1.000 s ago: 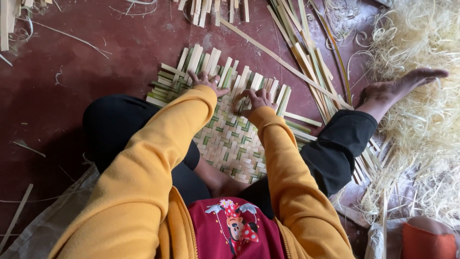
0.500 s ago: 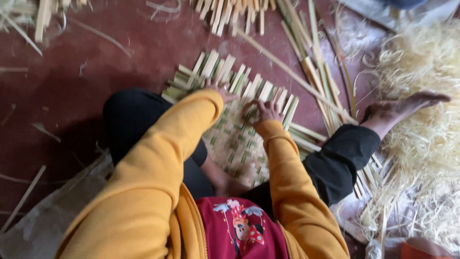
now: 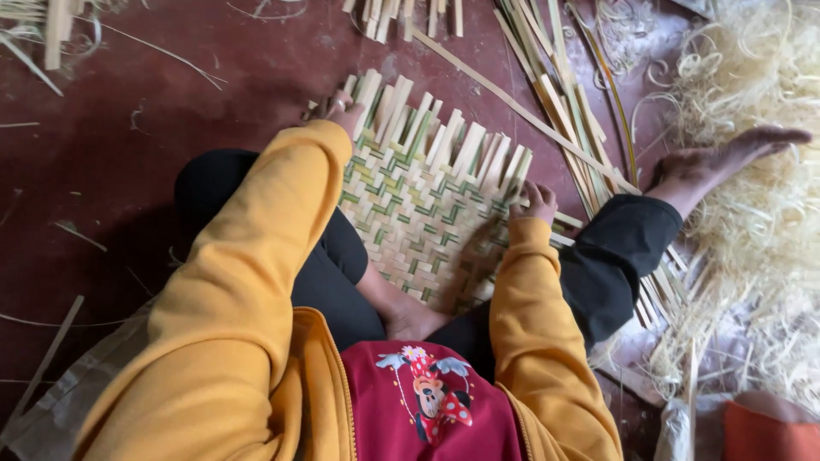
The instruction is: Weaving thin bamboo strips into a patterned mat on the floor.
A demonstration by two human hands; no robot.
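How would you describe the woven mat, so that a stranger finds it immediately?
On the dark red floor, look between the sitting person's knees. The woven mat lies flat there, touched by the left hand and right hand. Unlike the loose strips nearby, its strips interlace in a green-and-pale pattern.

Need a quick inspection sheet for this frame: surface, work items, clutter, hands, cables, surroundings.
Surface: dark red floor, scuffed, dusty.
Job's things: woven bamboo mat lying flat between the person's legs, with loose strip ends fanning out along its far edge.
Clutter: bundle of long bamboo strips right of the mat; pale shavings pile far right; stray slivers on the floor.
Grippers: left hand at the mat's far left corner, touching strip ends; right hand on the mat's right edge, fingers curled.
Cables: nothing seen.
Surroundings: bare foot beside the shavings; orange object at lower right.
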